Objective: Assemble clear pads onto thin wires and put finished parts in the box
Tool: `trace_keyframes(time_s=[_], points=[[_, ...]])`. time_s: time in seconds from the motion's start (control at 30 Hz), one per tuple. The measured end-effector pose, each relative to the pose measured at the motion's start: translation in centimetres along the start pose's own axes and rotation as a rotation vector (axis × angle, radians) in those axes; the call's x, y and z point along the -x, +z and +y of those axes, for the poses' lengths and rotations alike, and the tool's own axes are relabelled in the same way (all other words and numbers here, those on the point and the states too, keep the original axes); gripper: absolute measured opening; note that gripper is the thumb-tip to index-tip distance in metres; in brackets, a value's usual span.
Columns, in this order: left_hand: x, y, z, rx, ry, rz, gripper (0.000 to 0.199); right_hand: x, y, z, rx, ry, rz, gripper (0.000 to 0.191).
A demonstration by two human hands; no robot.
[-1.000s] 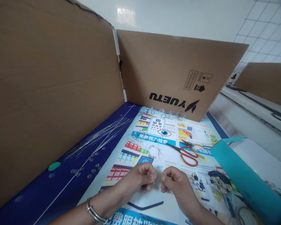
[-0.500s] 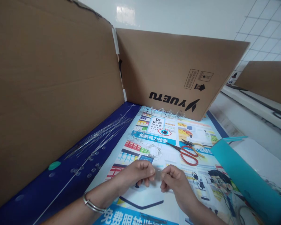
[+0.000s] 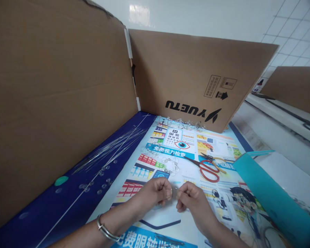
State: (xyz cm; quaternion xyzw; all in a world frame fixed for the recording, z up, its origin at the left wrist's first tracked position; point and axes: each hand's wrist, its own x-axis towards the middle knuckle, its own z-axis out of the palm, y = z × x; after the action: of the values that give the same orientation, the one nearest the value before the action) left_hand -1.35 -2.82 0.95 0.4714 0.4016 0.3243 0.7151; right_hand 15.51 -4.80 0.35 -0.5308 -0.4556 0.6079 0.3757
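Note:
My left hand [image 3: 153, 196] and my right hand [image 3: 189, 201] are held close together over a printed paper sheet [image 3: 217, 146]. Their fingertips pinch a thin, shiny wire [image 3: 173, 192], which is mostly hidden by my fingers. A silver bangle [image 3: 107, 230] circles my left wrist. Above my hands lies a loose cluster of clear beads strung on wire [image 3: 170, 166]. Red-handled scissors [image 3: 209, 171] rest to the upper right of my right hand, beside a smaller gold-handled pair of snips [image 3: 217, 160].
Several long straight wires [image 3: 111, 151] and scattered clear beads [image 3: 100, 175] lie on a dark blue strip [image 3: 67, 196] at the left. Cardboard panels [image 3: 62, 86] [image 3: 196, 75] stand behind and left. A teal folder [image 3: 271, 196] lies at the right.
My hands have shifted slightly, staying close together with the wire pinched between them. The view has moved a little, while the scissors and beads stay in place.

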Motion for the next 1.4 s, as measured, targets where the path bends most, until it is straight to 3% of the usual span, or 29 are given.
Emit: trace_keyframes(time_s=[1.07, 1.3, 1.4], points=[[-0.5, -0.1, -0.8, -0.053, -0.001, 0.033, 0.024, 0.1, 0.2, 0.4, -0.002, -0.027, 0.030, 0.008], [-0.4, -1.5, 0.8, -0.226, 0.030, -0.100, 0.019, 0.1, 0.3, 0.4, 0.047, -0.010, 0.038, 0.011], [-0.2, -2.0, 1.2, -0.325, 0.060, -0.095, 0.018, 0.0, 0.5, 0.5, 0.078, -0.002, 0.045, 0.011]])
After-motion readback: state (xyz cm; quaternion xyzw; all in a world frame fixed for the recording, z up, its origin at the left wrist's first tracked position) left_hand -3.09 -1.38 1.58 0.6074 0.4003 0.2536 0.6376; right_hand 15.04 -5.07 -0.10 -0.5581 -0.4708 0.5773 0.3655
